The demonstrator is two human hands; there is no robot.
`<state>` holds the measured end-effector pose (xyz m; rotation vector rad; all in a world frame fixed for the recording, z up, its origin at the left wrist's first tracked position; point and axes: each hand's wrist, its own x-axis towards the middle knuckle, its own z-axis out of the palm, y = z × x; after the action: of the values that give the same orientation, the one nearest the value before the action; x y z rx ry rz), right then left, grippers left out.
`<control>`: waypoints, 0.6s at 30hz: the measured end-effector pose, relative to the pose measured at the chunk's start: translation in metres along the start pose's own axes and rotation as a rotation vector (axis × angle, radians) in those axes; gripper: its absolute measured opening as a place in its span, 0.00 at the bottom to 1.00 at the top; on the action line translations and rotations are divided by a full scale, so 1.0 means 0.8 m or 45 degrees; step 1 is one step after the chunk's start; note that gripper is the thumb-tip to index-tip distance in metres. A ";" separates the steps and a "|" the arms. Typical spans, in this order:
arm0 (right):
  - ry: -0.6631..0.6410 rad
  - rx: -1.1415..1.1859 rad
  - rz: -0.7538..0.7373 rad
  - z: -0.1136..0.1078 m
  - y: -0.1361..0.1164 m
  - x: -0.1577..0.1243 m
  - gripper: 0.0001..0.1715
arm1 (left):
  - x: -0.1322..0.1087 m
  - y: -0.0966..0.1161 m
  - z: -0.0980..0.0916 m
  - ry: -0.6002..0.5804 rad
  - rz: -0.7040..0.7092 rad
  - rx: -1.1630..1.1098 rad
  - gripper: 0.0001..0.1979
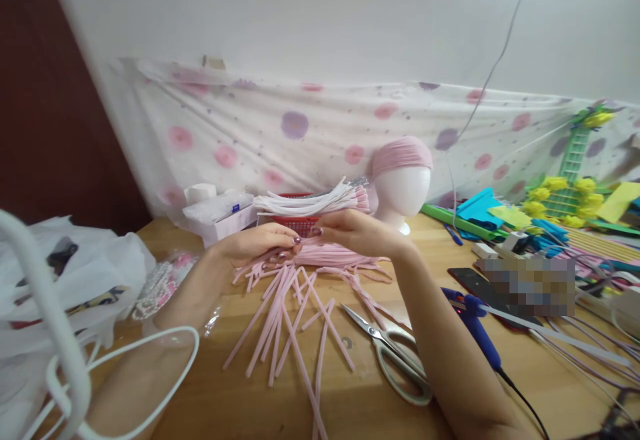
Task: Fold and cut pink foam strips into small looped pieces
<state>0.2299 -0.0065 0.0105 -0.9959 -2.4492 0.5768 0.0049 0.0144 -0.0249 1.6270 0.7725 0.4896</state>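
Over the middle of the table my left hand (263, 243) is closed, thumb and fingers pinching a thin pink pipe cleaner that is mostly hidden by the fingers. From the other side my right hand (347, 227) is bent at the wrist, its fingertips pinched at the same pink piece, close to the left fingertips. Just behind and below lies a bundle of pink pipe cleaners (333, 255). Nearer to me, loose pink pipe cleaners (273, 337) fan out across the wooden tabletop. Scissors (393, 353) lie partly spread beside my right forearm.
A red basket (299, 227) holds white and pink stems (315, 200). Behind stands a white mannequin head (403, 190) with a pink band. At right lie a blue glue gun (473, 327), a phone (473, 283) and cables. A white looped tube (45, 293) and plastic bags crowd the left.
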 end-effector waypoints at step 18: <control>-0.383 1.062 0.546 0.086 0.024 -0.034 0.18 | -0.023 -0.025 0.040 -0.225 -0.258 0.074 0.11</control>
<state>0.2212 -0.0287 -0.0624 -1.0890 -1.8606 1.8061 0.0104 -0.0197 -0.0488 1.6004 0.8138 0.1783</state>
